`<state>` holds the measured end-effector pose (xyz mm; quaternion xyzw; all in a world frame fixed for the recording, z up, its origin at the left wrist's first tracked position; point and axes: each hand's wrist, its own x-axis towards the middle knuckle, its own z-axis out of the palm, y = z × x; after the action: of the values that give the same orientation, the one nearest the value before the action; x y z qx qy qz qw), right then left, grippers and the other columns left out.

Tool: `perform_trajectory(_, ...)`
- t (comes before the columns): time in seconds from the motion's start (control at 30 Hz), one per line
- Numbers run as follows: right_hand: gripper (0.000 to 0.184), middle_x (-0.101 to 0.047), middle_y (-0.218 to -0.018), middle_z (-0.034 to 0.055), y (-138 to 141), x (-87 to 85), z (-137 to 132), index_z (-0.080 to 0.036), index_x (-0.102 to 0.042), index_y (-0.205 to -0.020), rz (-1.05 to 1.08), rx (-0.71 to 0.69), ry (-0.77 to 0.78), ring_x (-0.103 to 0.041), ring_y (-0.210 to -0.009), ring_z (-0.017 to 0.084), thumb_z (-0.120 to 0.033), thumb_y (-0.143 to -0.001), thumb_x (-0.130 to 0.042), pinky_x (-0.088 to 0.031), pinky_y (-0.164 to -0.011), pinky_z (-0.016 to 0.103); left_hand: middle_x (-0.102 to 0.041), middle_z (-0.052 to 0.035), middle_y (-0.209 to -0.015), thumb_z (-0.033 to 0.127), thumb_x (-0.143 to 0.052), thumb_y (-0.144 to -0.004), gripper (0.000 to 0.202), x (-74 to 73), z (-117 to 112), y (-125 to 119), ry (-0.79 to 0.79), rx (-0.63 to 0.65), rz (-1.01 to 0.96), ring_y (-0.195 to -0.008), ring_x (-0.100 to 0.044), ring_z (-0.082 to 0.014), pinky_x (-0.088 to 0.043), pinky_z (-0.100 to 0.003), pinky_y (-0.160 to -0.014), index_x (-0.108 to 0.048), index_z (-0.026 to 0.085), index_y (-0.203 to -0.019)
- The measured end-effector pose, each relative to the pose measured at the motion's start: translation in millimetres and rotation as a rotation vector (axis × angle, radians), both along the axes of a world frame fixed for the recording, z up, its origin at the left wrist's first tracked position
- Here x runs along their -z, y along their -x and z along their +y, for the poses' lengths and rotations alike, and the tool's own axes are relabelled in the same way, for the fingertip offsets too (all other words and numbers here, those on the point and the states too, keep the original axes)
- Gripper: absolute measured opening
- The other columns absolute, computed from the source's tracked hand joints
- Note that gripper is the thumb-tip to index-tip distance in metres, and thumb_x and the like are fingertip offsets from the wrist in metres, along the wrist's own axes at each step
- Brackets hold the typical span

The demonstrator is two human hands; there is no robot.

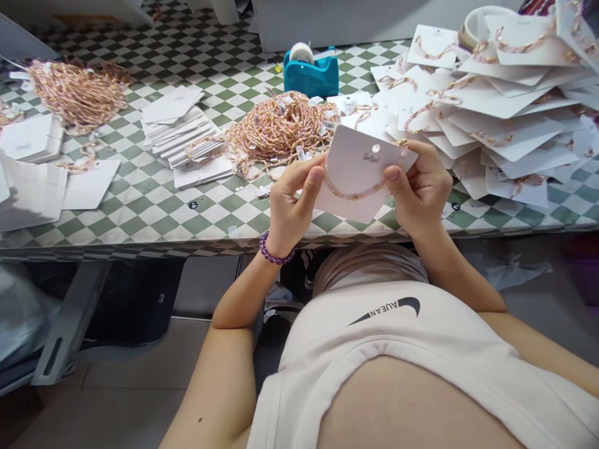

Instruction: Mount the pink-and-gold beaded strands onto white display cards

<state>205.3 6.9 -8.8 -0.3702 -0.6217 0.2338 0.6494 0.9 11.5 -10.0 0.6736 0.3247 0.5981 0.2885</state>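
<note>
Card (350,156): we hold it tilted above the near edge of the table, white, with small dark lettering and a round hole.
Bead strand (354,196): pink and gold, it curves across the front of our card.
Left hand (297,196): our thumb and fingers pinch the card's left edge; a purple bracelet (276,251) circles the wrist.
Right hand (423,184): our thumb presses the front near the right edge, the fingers curled behind, holding the card.
Bead heap (281,128): pink-gold strands lie coiled just beyond our left hand.
Blue tape dispenser (311,76): we find it on the far side, behind the heap.
White card stack (180,128): left of the heap.
Large card pile (510,125): at right, many bearing strands.
Second bead bundle (79,93): far left, on our green-and-white checked tablecloth (224,215).
</note>
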Motion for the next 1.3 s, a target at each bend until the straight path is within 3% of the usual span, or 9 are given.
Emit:
perform_trajectory(0.27,0.032,-0.068,-0.102,-0.0004,0.3,0.7,-2.2,-0.025,-0.066,-0.106,0.028,-0.017,0.082,-0.067,-0.112,0.021,-0.051,-0.088,-0.071,-0.062,-0.078,0.025,-0.070,-0.0022,-0.118,0.045,-0.045,-0.104,0.034,3.2,2.3,0.1,-0.106,-0.029,0.099,-0.111,-0.064,-0.0202,-0.053,-0.037,-0.095,-0.066,0.034,-0.128)
perform_trajectory(0.5,0.037,-0.067,-0.105,0.0062,-1.8,1.4,-6.1,-0.023,-0.064,-0.108,-0.082,0.127,0.063,-0.064,-0.117,0.024,-0.054,-0.088,-0.069,-0.062,-0.087,0.031,-0.066,-0.0048,-0.122,0.041,-0.047,-0.104,0.037,8.4,-0.9,-3.6,-0.270,-0.135,0.241,-0.115,-0.061,-0.0213,-0.047,-0.037,-0.100,-0.058,0.033,-0.138)
perform_trajectory(0.63,0.035,-0.064,-0.089,0.0040,-3.5,2.7,-5.3,-0.026,-0.062,-0.112,-0.087,0.102,0.067,-0.066,-0.103,0.021,-0.054,-0.091,-0.066,-0.061,-0.082,0.031,-0.068,-0.0045,-0.118,0.039,-0.047,-0.104,0.033,6.4,0.0,-1.9,-0.204,-0.065,0.178,-0.112,-0.063,-0.0198,-0.050,-0.038,-0.097,-0.066,0.032,-0.130)
perform_trajectory(0.8,0.037,-0.051,-0.072,-0.0009,0.0,0.3,-3.2,-0.024,-0.067,-0.104,-0.145,0.187,-0.076,-0.059,-0.070,0.012,-0.057,-0.091,-0.064,-0.055,-0.064,0.026,-0.072,0.0013,-0.090,0.040,-0.065,-0.095,0.015,0.0,0.7,0.5,0.023,0.061,-0.089,-0.087,-0.067,-0.0151,-0.055,-0.033,-0.078,-0.079,0.035,-0.092)
perform_trajectory(0.93,0.036,-0.052,-0.072,-0.0021,-2.1,0.1,-1.8,-0.024,-0.067,-0.106,-0.144,0.137,-0.068,-0.050,-0.058,0.007,-0.057,-0.092,-0.063,-0.048,-0.053,0.020,-0.074,0.0020,-0.087,0.040,-0.071,-0.091,0.010,-4.7,-0.1,2.0,0.130,0.207,-0.106,-0.084,-0.066,-0.0138,-0.054,-0.031,-0.076,-0.081,0.036,-0.090)
perform_trajectory(1.07,0.034,-0.058,-0.078,-0.0015,-6.3,0.1,-2.9,-0.025,-0.068,-0.107,-0.154,0.107,-0.066,-0.057,-0.065,0.008,-0.055,-0.091,-0.064,-0.055,-0.058,0.021,-0.075,-0.0015,-0.093,0.041,-0.072,-0.090,0.014,-9.6,-1.7,3.6,0.225,0.250,-0.033,-0.088,-0.067,-0.0162,-0.054,-0.030,-0.078,-0.081,0.032,-0.095)
perform_trajectory(1.2,0.029,-0.064,-0.088,0.0010,-2.2,-2.7,-3.9,-0.027,-0.069,-0.107,-0.065,0.059,-0.025,-0.065,-0.082,0.013,-0.050,-0.090,-0.068,-0.059,-0.067,0.023,-0.075,-0.0043,-0.105,0.045,-0.067,-0.093,0.024,-9.7,-1.5,3.1,0.223,0.276,0.028,-0.104,-0.066,-0.0210,-0.054,-0.034,-0.092,-0.081,0.026,-0.094)
perform_trajectory(1.3,0.028,-0.062,-0.084,0.0011,3.8,-2.8,-2.5,-0.026,-0.069,-0.106,-0.011,0.107,-0.061,-0.065,-0.084,0.016,-0.049,-0.089,-0.069,-0.060,-0.069,0.026,-0.072,-0.0046,-0.112,0.051,-0.056,-0.098,0.033,-3.4,1.4,2.1,0.183,0.190,0.004,-0.109,-0.065,-0.0213,-0.053,-0.036,-0.097,-0.077,0.026,-0.102)
